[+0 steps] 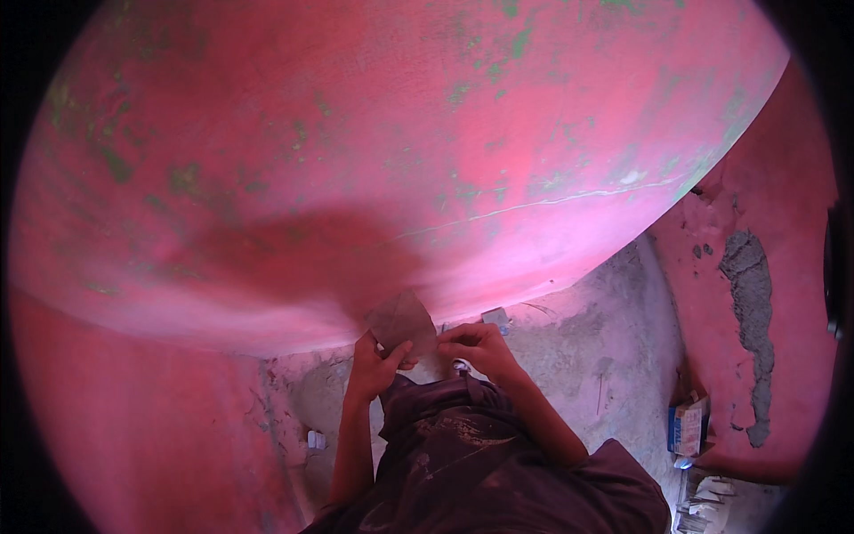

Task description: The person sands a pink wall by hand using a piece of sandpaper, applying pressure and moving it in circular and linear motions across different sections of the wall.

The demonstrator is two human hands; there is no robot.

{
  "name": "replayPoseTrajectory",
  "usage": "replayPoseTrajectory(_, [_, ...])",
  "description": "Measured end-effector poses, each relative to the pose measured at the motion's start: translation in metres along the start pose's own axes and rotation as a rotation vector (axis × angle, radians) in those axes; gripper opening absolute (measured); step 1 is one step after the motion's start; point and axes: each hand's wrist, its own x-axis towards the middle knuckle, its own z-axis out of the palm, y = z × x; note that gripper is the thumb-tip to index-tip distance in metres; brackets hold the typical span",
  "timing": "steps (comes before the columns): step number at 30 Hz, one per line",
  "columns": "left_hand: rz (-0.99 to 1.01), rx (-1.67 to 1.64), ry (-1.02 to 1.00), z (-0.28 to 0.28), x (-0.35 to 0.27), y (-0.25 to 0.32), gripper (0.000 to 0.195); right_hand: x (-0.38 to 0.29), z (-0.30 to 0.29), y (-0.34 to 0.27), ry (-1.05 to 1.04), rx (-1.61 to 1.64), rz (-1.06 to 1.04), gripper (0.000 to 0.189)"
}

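Note:
A thin brownish sheet point(402, 325), which looks like sandpaper, is in front of my waist. My left hand point(375, 370) grips its lower left part, with the thumb lying on the face toward me. At the sheet's right edge, the bent fingers of my right hand point(484, 350) pinch together on its border. Just beyond both hands rises a pink painted wall point(494, 133), worn through to green in patches. A thin pale crack point(514, 209) runs across it, and a dark shadow falls on its lower part.
Rough concrete floor point(574, 354) lies below me. A small grey box point(494, 316) sits at the wall's foot. To the right, a blue-and-white carton point(687, 427) stands by a side wall with a grey mortar patch point(750, 294). A small white object point(316, 439) lies at left.

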Motion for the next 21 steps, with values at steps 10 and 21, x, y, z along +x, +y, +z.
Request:
replayPoseTrajectory(10, [0.024,-0.016,-0.002,0.001,0.004,-0.007,0.034,0.004,-0.014,0.01,-0.037,0.156,-0.002,0.029])
replayPoseTrajectory(21, [0.064,-0.018,0.001,0.001,0.003,-0.011,0.031,0.004,-0.01,0.013,-0.127,0.065,0.042,0.016])
